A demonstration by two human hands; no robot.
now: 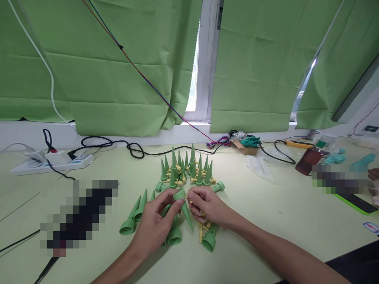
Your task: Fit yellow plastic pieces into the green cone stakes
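Observation:
My left hand [156, 217] holds a green plastic watering spike [186, 216], its wide end up and its point tilted down to the right. The fingers of my right hand [209, 203] are pinched on a small yellow valve [186, 196] at the side of the spike's wide collar. How far the valve sits in the collar is hidden by the fingers. Below my right hand lie several loose yellow valves [201, 233] and a green spike [209, 240]. More bare green spikes [128, 225] lie around my left hand, some partly covered by it.
Several green spikes with yellow valves [172, 179] stand upright beyond my hands. A power strip [53, 163] and a pixelated dark object [85, 215] are at left. At right are a plastic bag [259, 167], an open carton [245, 148] and a bottle of dark liquid [310, 159].

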